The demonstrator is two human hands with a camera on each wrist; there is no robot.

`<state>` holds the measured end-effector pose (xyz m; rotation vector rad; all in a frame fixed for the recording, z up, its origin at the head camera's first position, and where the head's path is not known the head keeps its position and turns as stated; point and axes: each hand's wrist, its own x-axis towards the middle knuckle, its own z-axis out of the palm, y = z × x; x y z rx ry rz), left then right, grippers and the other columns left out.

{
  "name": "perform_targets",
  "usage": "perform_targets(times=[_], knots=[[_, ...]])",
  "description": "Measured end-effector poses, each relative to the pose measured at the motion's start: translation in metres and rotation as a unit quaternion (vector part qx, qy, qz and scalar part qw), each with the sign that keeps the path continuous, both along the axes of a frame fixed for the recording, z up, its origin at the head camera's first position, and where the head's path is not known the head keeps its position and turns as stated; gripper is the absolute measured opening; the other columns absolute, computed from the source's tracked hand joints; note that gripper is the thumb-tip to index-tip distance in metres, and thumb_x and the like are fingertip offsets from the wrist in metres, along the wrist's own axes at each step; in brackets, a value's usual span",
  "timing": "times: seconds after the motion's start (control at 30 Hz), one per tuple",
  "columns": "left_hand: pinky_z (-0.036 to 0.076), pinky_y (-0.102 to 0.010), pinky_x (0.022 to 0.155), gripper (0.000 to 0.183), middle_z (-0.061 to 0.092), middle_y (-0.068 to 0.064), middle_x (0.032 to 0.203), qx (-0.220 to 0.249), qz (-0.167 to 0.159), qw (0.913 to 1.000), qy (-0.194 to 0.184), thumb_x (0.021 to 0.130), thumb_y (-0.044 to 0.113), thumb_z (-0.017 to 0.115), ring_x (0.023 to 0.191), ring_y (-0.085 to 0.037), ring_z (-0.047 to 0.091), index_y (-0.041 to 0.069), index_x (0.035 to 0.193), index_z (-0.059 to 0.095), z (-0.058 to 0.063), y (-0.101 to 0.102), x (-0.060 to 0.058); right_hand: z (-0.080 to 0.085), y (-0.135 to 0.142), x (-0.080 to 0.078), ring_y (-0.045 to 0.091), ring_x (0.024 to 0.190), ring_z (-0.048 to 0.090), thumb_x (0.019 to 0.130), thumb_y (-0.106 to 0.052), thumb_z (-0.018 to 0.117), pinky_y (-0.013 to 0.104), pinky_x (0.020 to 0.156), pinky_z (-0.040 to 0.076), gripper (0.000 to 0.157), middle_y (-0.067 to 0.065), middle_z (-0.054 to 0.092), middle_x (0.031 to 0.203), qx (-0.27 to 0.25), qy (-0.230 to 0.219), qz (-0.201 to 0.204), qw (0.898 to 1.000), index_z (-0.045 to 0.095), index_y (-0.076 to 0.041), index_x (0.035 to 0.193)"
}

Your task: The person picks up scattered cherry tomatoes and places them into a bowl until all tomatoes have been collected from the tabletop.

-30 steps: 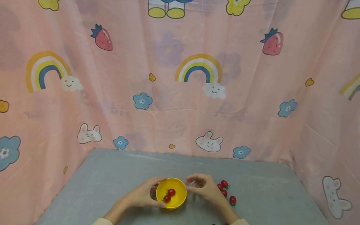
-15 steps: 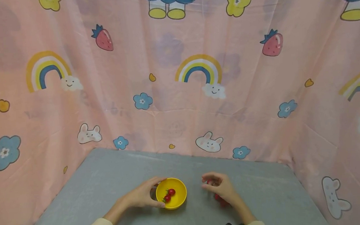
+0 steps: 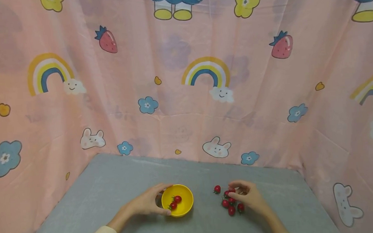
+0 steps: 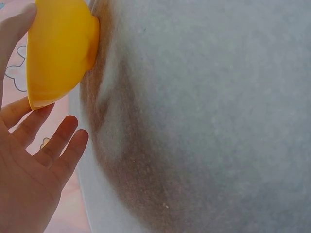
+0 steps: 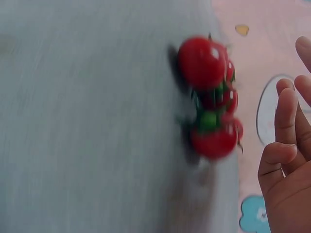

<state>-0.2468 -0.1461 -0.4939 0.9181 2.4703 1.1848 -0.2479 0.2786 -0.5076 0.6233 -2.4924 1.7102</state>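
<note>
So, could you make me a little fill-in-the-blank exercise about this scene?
Exactly ____ small round red tomatoes lie inside the round yellow bowl. Of the left hand and right hand, only the ____ touches the bowl. Behind the grey table hangs a patterned cloth curtain coloured mainly ____.

Missing words: two; left; pink.

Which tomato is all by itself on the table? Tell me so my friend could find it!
On the grey table, find the yellow bowl. Look right of it to the loose red tomatoes by the right hand. Your lone tomato is the one nearest the bowl, with bare table between it and the others.
</note>
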Motion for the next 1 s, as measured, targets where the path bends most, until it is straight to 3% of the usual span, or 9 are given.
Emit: perform_targets(times=[0.13,0.33,0.73,1.0], knots=[[0.049,-0.037,0.101,0.081,0.051,-0.004,0.144,0.007,-0.003,1.0,0.0,0.085,0.032,0.084,0.121,-0.025,0.053,0.008,0.151,0.044,0.0,-0.001,0.0,0.0,0.016,0.004,0.025,0.08,0.068,0.091,-0.011,0.078,0.031,0.068,0.058,0.035,0.021,0.069,0.11,0.018,-0.021,-0.018,0.999,0.068,0.006,0.119],[0.049,-0.039,0.102,0.08,0.05,-0.006,0.144,0.015,-0.008,0.9998,0.0,0.085,0.031,0.084,0.121,-0.026,0.053,0.007,0.151,0.044,-0.002,-0.002,-0.001,-0.001,0.033,0.01,0.023,0.079,0.068,0.091,-0.005,0.076,0.031,0.068,0.058,0.036,0.025,0.067,0.109,0.031,-0.002,0.008,0.999,0.064,0.01,0.122],[0.048,-0.038,0.102,0.082,0.049,-0.004,0.146,0.008,-0.001,1.0,-0.004,0.086,0.033,0.083,0.121,-0.023,0.053,0.008,0.152,0.043,-0.002,-0.001,-0.002,-0.002,0.046,0.022,0.024,0.08,0.061,0.085,-0.009,0.084,0.029,0.066,0.052,0.057,0.027,0.061,0.124,0.069,-0.059,0.029,0.995,0.059,0.006,0.133],[0.048,-0.042,0.103,0.083,0.049,-0.003,0.146,-0.002,0.002,1.0,-0.001,0.086,0.036,0.083,0.123,-0.024,0.053,0.009,0.152,0.042,-0.003,-0.001,-0.001,-0.007,0.048,0.023,0.028,0.077,0.061,0.083,-0.006,0.084,0.029,0.068,0.054,0.056,0.028,0.062,0.12,0.063,-0.038,0.06,0.995,0.059,0.01,0.13]])
